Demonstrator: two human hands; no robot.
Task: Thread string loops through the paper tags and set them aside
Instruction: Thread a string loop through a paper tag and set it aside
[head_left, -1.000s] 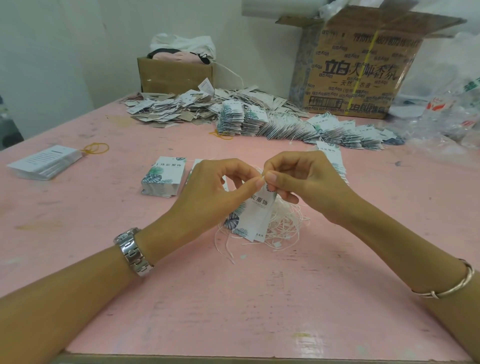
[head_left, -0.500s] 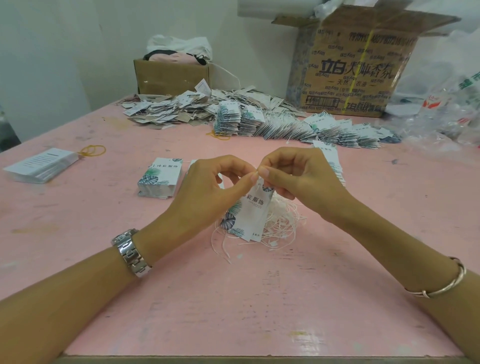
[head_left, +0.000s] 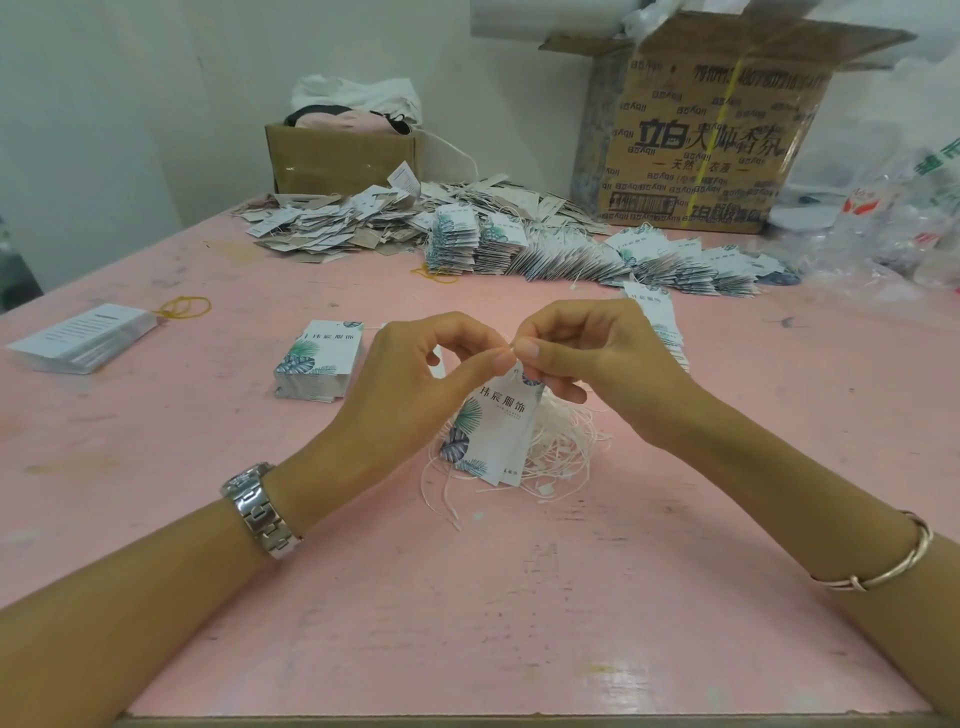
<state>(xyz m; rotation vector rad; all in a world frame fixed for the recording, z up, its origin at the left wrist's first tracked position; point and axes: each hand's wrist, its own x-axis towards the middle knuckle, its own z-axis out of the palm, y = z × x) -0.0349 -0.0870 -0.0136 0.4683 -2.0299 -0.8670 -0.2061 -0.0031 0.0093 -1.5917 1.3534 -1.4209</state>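
Little has shifted since the earlier frame: both hands remain pinched together. Paper tag (head_left: 493, 431) hangs above the string pile (head_left: 558, 449), its top pinched between left hand (head_left: 415, 384) and right hand (head_left: 597, 358) fingertips. Unthreaded tag stack (head_left: 319, 364) lies left; finished tags (head_left: 597, 257) beyond, on the pink table (head_left: 467, 597).
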